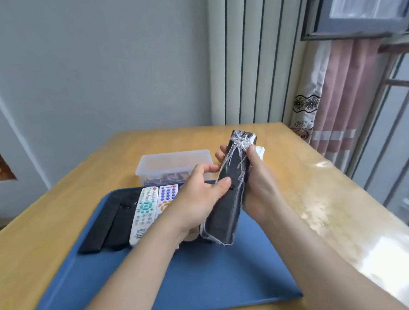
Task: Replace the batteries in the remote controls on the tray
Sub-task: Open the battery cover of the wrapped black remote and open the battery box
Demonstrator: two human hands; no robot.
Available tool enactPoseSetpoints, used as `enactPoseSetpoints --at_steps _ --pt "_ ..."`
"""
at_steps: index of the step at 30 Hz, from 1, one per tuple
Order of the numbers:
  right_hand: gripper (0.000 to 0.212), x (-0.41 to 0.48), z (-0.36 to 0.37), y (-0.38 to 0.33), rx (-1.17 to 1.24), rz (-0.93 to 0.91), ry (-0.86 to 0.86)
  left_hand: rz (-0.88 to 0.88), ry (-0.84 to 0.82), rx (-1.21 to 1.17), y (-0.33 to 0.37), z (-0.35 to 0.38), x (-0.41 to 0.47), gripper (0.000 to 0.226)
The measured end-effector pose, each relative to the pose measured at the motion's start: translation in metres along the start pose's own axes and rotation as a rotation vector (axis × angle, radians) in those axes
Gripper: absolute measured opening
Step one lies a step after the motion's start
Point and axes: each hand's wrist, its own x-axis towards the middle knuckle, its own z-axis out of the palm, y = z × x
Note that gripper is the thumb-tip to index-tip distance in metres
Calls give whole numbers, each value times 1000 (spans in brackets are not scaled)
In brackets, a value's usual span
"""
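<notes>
Film [243,139] is bunching round the top of the black remote [232,195], which is being held tilted above the blue tray [204,283], top pointing to one o'clock. The right hand [258,185] is wrapping round its right edge, thumb on the dark face. The left hand [198,195] is gripping the left edge, thumb pressing mid-face. At ten o'clock on the tray, two black remotes [101,227], a teal-buttoned white remote [144,213] and a purple-buttoned white remote [168,195] are lying side by side. A clear plastic box [173,162] is sitting at twelve o'clock beyond the tray on the wooden table [317,196].
</notes>
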Motion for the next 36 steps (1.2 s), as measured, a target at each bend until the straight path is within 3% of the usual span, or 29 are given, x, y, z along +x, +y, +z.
enactPoseSetpoints --at_steps 2,8,19,27,32,36 --pt "49 -6 -4 2 -95 -4 -5 58 54 -121 -5 5 -6 20" --pt "38 -37 14 23 -238 261 -244 233 357 -154 -14 -3 -5 18" --pt "39 -37 10 16 -227 274 -269 658 468 443 -26 3 -5 27" --pt "35 -39 11 14 -230 313 -340 648 475 403 -33 -2 3 20" --pt "39 -30 3 6 -326 242 -228 622 419 646 -34 -5 3 32" --pt "47 -25 3 11 -435 151 -84 632 439 641 -32 -7 2 36"
